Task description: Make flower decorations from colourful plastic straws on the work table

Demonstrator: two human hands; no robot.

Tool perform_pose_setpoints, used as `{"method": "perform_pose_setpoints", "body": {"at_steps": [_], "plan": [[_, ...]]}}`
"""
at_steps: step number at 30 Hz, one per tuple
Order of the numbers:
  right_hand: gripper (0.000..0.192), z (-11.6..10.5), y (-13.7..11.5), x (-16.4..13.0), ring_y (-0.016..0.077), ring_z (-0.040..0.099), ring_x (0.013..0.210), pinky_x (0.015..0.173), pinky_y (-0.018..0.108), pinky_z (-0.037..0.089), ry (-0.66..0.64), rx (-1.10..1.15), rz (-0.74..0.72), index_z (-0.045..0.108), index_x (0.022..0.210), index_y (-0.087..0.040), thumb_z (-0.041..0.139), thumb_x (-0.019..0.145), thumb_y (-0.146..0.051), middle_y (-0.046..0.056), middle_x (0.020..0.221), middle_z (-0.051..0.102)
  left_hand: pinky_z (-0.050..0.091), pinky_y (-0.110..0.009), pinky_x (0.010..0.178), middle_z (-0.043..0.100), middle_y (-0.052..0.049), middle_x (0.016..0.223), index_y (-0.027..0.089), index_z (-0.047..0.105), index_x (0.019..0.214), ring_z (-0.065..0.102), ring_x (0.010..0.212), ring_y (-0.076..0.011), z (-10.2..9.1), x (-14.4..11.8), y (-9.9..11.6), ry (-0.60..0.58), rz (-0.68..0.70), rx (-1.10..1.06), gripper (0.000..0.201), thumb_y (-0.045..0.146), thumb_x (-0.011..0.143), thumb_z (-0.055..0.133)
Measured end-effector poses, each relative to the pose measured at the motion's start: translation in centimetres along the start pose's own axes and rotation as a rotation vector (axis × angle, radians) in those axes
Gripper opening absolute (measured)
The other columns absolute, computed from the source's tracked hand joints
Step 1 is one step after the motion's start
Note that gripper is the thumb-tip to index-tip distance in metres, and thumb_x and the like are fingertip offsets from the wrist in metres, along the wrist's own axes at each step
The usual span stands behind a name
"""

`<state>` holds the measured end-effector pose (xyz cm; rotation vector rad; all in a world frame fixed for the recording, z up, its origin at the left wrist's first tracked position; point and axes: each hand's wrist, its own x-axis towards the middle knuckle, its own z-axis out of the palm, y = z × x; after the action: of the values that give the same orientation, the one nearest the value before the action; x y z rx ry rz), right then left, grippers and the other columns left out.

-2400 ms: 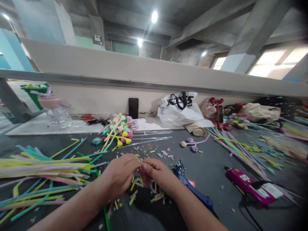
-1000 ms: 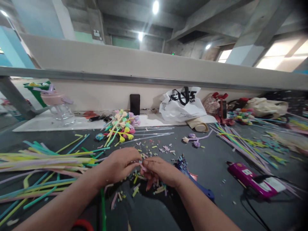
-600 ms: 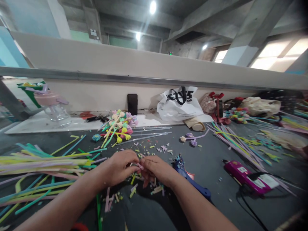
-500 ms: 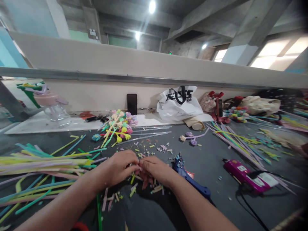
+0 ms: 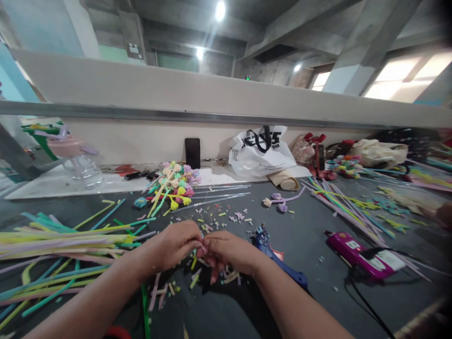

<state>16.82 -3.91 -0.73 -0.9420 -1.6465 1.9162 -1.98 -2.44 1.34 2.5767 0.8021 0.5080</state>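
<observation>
Bare forearms converge as the left hand [image 5: 173, 245] and right hand [image 5: 229, 249] meet fingertip to fingertip, pinching a small pink piece [image 5: 200, 246] above the grey table [image 5: 310, 245].

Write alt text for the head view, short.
Two bare hands meet fingertip to fingertip, left hand and right hand, pinching something too small to identify above scattered cut pieces on a dark table. Long pastel pipe cleaners lie left, a blue glue gun and a magenta one right.
</observation>
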Motion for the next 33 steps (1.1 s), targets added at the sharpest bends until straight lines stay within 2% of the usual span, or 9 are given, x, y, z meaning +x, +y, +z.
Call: {"method": "perform_pose_setpoints", "body": {"at_steps": [4,7,11,16,20,26,30,33], "plan": [[0.028,0.2,0.2,0.1,0.0056,0.040,0.042,0.047,0.027,0.052,-0.031,0.120,0.020,0.052,0.069,-0.015,0.049,0.079,-0.041,-0.006,0.053,0.038,0.039,-0.024,0.069,0.055,-0.004,0.080,0.017,0.052,0.082,0.051,0.076,-0.0135,-0.3,-0.2,0.1,-0.049,0.013,0.080,0.018,0.019,0.086,0.035],[0.032,0.3,0.0,0.0,0.0050,0.033,0.042,0.043,0.026,0.052,-0.008,0.135,-0.011,0.047,0.062,-0.016,0.049,0.079,-0.042,-0.006,0.053,0.035,0.039,-0.025,0.068,0.056,-0.004,0.082,0.018,0.052,0.086,0.052,0.076,-0.0148,-0.4,-0.2,0.2,-0.059,0.012,0.158,0.019,0.021,0.087,0.033],[0.031,0.3,-0.3,-0.1,0.0050,0.037,0.041,0.038,0.020,0.047,0.014,0.064,-0.026,0.045,0.058,-0.016,0.050,0.079,-0.038,-0.007,0.052,0.035,0.038,-0.025,0.067,0.060,-0.002,0.080,0.019,0.052,0.086,0.054,0.076,-0.0155,-0.3,-0.3,0.2,-0.063,-0.010,0.247,0.021,0.022,0.086,0.032],[0.029,0.3,-0.5,-0.2,0.0035,0.039,0.034,0.035,0.015,0.039,0.062,-0.119,-0.034,0.045,0.054,-0.015,0.044,0.080,-0.029,-0.007,0.046,0.039,0.034,-0.024,0.061,0.060,0.000,0.074,0.021,0.053,0.079,0.054,0.070,-0.0152,-0.6,-0.6,0.4,-0.092,0.045,0.342,0.015,0.014,0.077,0.040],[0.026,0.2,-0.3,-0.4,0.0036,0.041,0.036,0.035,0.014,0.038,0.035,-0.089,-0.071,0.046,0.053,-0.015,0.048,0.075,-0.029,-0.006,0.048,0.040,0.032,-0.023,0.058,0.058,0.002,0.067,0.021,0.054,0.075,0.054,0.066,-0.0139,-1.0,-0.8,0.7,-0.070,0.080,0.332,0.017,0.012,0.075,0.039],[0.015,-0.9,0.0,-0.6,0.0036,0.043,0.034,0.037,0.014,0.039,-0.022,-0.187,-0.011,0.049,0.055,-0.015,0.047,0.070,-0.018,-0.007,0.047,0.044,0.031,-0.023,0.057,0.056,0.000,0.063,0.020,0.054,0.071,0.053,0.063,-0.0146,-0.9,-0.9,0.8,-0.107,0.087,0.332,0.015,0.015,0.076,0.040],[0.020,-1.5,-0.4,-0.9,0.0031,0.043,0.034,0.037,0.013,0.037,-0.033,-0.225,0.048,0.054,0.061,-0.013,0.049,0.076,-0.025,-0.006,0.049,0.048,0.031,-0.022,0.056,0.058,0.001,0.066,0.020,0.055,0.072,0.052,0.063,-0.0133,-0.6,-0.4,0.6,-0.106,-0.008,0.234,0.019,0.021,0.081,0.037],[0.032,-1.7,-1.0,-1.0,0.0044,0.046,0.035,0.038,0.015,0.039,0.021,-0.179,-0.014,0.056,0.075,-0.014,0.044,0.082,-0.042,-0.003,0.056,0.055,0.032,-0.020,0.056,0.056,0.002,0.066,0.019,0.055,0.074,0.050,0.061,-0.0114,-0.6,0.1,0.5,-0.043,-0.150,0.077,0.026,0.029,0.085,0.034]]}}
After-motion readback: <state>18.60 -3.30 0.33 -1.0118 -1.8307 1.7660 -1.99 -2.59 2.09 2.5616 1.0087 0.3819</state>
